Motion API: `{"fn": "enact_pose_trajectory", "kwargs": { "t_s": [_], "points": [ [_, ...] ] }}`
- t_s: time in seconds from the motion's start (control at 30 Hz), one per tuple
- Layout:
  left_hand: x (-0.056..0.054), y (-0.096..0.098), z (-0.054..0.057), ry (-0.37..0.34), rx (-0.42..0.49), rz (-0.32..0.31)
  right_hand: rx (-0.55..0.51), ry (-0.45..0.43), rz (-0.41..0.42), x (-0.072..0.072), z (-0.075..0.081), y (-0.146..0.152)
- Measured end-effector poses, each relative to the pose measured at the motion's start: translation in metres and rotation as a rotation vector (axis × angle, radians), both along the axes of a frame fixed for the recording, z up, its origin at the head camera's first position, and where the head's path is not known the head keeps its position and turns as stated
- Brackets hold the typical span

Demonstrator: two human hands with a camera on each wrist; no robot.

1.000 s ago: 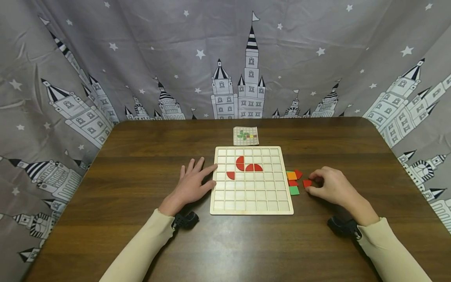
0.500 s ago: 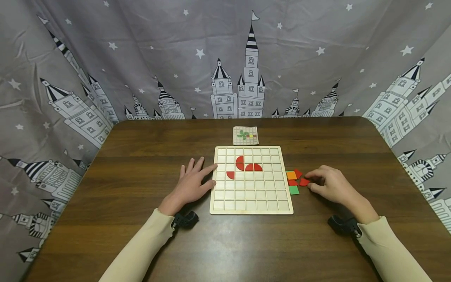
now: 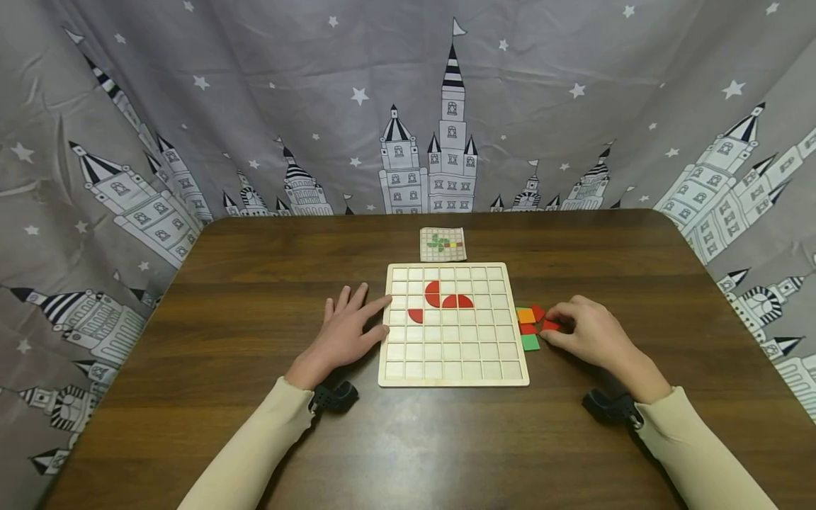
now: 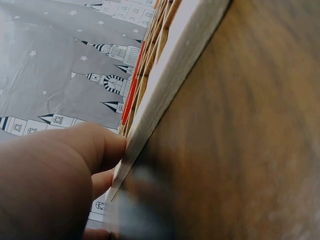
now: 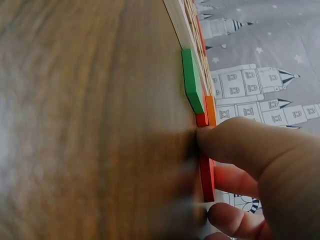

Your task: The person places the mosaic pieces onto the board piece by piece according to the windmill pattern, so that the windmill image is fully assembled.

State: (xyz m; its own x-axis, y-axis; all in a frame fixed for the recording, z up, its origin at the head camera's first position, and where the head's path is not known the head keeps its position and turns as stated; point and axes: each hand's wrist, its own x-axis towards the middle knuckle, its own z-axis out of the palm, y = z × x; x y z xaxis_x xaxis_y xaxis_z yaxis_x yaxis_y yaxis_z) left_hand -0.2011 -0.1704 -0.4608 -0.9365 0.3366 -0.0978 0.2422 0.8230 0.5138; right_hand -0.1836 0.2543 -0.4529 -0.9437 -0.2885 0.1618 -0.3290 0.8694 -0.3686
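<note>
A square wooden grid board lies on the table, with several red quarter-circle pieces in its cells. My left hand has its fingers spread, and its thumb and index fingertips touch the board's left edge. To the right of the board, my right hand pinches a red tile between thumb and index finger. In the right wrist view the red tile shows past the thumb tip. An orange tile, a green tile and more red tiles lie between that hand and the board.
Behind the board lies a small pattern card printed with green, yellow and red shapes on a grid. The brown wooden table reaches back to a grey curtain with castles and stars.
My right hand set a red tile down by the pile, loosened its fingers, then moved slightly left and took hold of a red tile there. The left hand has stayed at the board's edge.
</note>
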Motion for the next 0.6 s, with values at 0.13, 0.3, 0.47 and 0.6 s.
{"fn": "enact_pose_trajectory", "kwargs": {
  "t_s": [0.13, 0.3, 0.47, 0.6],
  "points": [
    [-0.001, -0.001, -0.001, -0.001, -0.001, 0.001, 0.01, -0.021, 0.001, -0.001, 0.001, 0.0],
    [-0.001, -0.001, -0.001, -0.003, -0.005, 0.0, 0.019, -0.056, 0.008, -0.001, 0.003, 0.003],
    [-0.001, 0.0, -0.001, -0.004, -0.01, 0.0, 0.023, -0.041, -0.009, 0.001, 0.003, 0.01],
    [-0.001, 0.0, 0.0, -0.006, -0.007, 0.001, 0.012, -0.017, -0.005, 0.0, 0.001, 0.012]
  ]
}}
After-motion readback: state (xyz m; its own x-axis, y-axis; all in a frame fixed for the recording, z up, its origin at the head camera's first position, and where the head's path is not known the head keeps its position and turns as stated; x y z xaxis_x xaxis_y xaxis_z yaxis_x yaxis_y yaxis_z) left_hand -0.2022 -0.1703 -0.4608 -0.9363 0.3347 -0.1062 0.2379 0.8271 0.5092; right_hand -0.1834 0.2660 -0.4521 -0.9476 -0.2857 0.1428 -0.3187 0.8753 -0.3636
